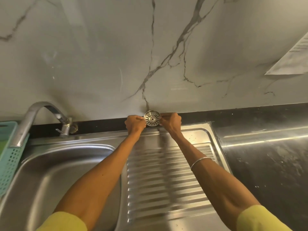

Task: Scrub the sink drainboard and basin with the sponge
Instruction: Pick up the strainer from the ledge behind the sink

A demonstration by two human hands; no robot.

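A round metal drain strainer (152, 120) stands on edge against the marble wall, at the back of the ribbed steel drainboard (168, 179). My left hand (134, 124) pinches its left rim and my right hand (171, 122) pinches its right rim. The steel basin (55, 172) lies to the left of the drainboard, under my left forearm. No sponge is in view.
A curved steel tap (41, 117) rises behind the basin at the left. A teal perforated basket (8, 157) stands at the far left edge. A steel counter (266, 155) runs to the right of the drainboard. A paper sheet (293, 59) hangs on the wall at the upper right.
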